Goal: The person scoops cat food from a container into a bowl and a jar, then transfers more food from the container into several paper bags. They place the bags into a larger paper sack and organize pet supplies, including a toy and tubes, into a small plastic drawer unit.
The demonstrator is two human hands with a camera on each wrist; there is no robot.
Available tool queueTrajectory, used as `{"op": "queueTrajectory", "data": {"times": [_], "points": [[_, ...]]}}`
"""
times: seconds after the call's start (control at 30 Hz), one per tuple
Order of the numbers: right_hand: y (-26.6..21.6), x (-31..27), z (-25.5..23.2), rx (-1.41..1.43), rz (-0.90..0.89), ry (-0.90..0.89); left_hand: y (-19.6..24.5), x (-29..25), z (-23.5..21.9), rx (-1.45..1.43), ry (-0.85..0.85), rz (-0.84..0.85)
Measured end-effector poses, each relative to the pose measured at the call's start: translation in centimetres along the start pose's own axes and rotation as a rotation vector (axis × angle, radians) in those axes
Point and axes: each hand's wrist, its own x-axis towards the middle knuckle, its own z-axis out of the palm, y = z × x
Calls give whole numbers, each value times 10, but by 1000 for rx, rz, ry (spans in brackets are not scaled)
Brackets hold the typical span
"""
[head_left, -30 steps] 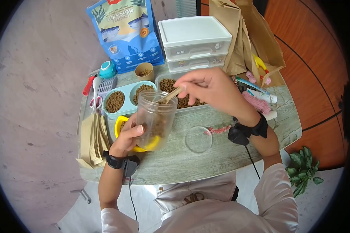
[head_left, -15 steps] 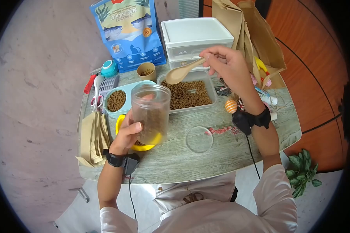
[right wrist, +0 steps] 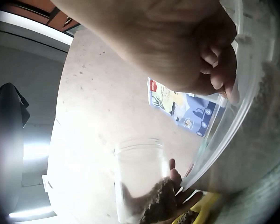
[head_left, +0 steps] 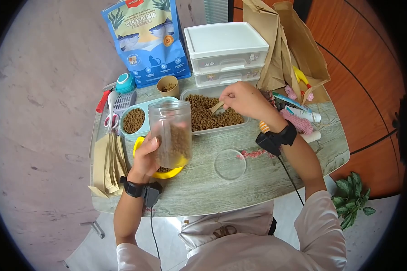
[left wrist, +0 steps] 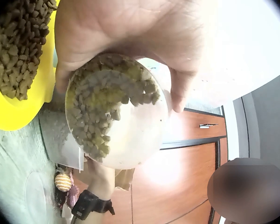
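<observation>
A clear cylindrical plastic jar [head_left: 169, 135], lidless, is held up roughly upright over the near left part of the grey-green wood-grain table [head_left: 203, 189], with brown kibble [left wrist: 86, 114] covering only part of its base. The person's left hand [head_left: 145, 156] grips it low down, thumb and fingers spread about as wide as the jar and curled round its wall. Below the jar is a yellow plastic bowl [left wrist: 14, 117] of kibble, and to the right a clear round disc [head_left: 229, 165], probably its lid, lies flat. Farther off, the right hand [head_left: 246, 100] pinches the handle of a tan wood-coloured spoon [head_left: 216, 107] between closed fingertips; the spoon's tip is down in the kibble of a translucent rectangular plastic box [head_left: 221, 129]. The step in hand looks like scooping a load for the jar, whose filling seems barely begun. The next move would call for lifting the spoon level and bringing it left over the jar's mouth, with the jar kept steady. Beyond stand a small brown paper cup [head_left: 170, 93] and, farthest, a blue printed cat-food bag [head_left: 149, 49].
</observation>
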Motion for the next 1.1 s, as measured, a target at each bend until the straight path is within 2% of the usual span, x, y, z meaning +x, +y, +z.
{"op": "queueTrajectory", "data": {"times": [0.1,0.27,0.4,0.67,0.97,1.1], "points": [[-3,-1,-1,93,40,-48,0,0,-1,13,-43,-22],[18,8,-1,209,29,-43,0,0,-1,-3,12,46],[13,8,-9,266,110,-68,4,1,0,36,37,50],[13,9,-23,336,149,-25,0,3,-6,-12,117,98],[9,7,-32,431,157,1,2,0,-4,-109,33,80],[4,4,-38,468,151,50,4,-2,-1,-31,47,81]]}}
